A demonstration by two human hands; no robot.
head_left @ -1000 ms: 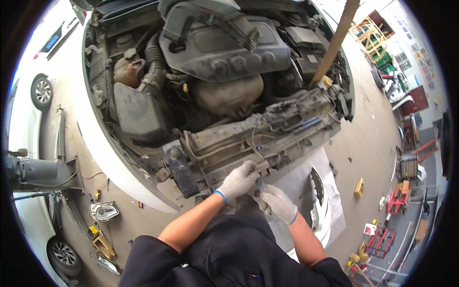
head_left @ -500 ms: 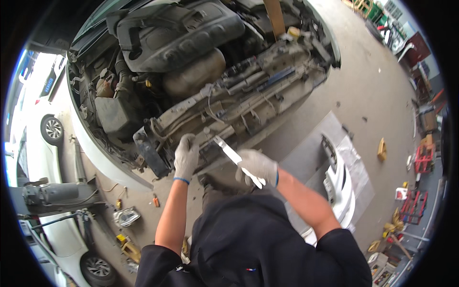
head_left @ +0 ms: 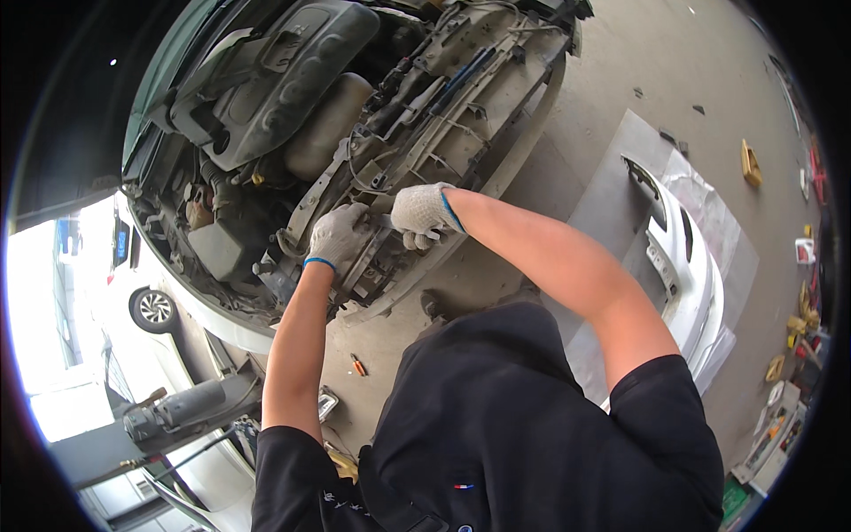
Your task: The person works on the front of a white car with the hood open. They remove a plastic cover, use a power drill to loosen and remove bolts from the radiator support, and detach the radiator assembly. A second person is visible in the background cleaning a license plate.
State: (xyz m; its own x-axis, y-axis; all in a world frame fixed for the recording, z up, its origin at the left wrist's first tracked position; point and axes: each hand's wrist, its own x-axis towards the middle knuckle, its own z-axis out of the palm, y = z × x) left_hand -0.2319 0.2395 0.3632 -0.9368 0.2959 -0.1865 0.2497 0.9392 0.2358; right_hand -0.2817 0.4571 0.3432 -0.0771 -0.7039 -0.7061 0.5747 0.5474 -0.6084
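R hand (head_left: 422, 213) grips a slim silvery tool (head_left: 382, 221) pointing twd L hand (head_left: 339, 235), whose grip I can't tell, both nr the L end of the car's front panel (head_left: 434, 144), so step's prob. close two-handed work there, next move needing steady tool ctrl.

Slim pale tool (head_left: 384, 221): mostly hidden in your R hand (head_left: 424, 213), exposed bit pointing L; contact w/ frame unclear. Your car's front-end frame (head_left: 456, 133): dusty, grey-brn, uncovered, running diag. from lower L to upper R.
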